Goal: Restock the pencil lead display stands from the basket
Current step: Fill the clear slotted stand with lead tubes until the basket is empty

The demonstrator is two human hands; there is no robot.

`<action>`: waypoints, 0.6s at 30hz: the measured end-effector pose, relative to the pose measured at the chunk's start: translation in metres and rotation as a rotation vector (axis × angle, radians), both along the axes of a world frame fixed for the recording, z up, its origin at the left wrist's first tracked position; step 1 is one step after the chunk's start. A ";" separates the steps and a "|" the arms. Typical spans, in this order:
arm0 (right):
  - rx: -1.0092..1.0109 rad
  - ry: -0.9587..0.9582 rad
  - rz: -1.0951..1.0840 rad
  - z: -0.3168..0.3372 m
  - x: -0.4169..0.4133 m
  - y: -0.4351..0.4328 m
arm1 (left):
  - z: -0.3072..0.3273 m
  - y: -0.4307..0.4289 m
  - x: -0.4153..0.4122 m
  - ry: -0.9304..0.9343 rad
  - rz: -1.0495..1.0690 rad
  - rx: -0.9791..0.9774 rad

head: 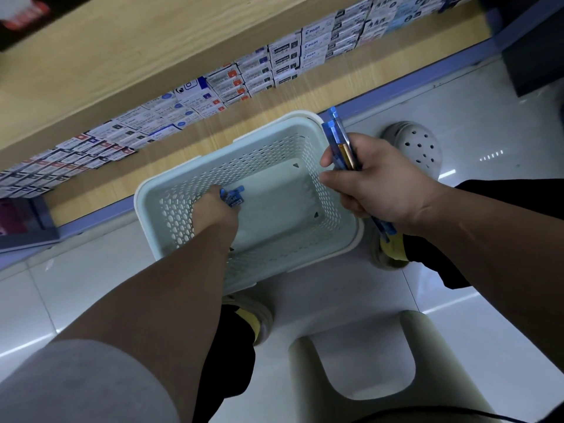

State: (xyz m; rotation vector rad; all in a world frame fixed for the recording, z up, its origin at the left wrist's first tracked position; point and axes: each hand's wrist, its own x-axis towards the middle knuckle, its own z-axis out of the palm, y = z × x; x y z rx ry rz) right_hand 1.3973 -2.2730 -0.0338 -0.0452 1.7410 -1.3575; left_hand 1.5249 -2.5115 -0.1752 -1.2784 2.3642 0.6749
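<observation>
A pale perforated plastic basket sits on the floor below me, against the foot of a wooden shelf unit. My left hand reaches down inside it at the left wall and pinches a few small blue pencil lead packs off the basket floor. The rest of the basket floor shows no other packs. My right hand hovers over the basket's right rim and grips a bundle of long blue lead cases, whose ends stick out above and below my fist.
Rows of small boxed refills line the wooden shelf behind the basket. A pale plastic stool stands at the lower right on the tiled floor. My feet in light perforated clogs flank the basket.
</observation>
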 end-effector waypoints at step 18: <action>-0.009 -0.016 -0.007 0.000 -0.001 0.000 | -0.007 -0.007 -0.003 -0.111 -0.109 0.125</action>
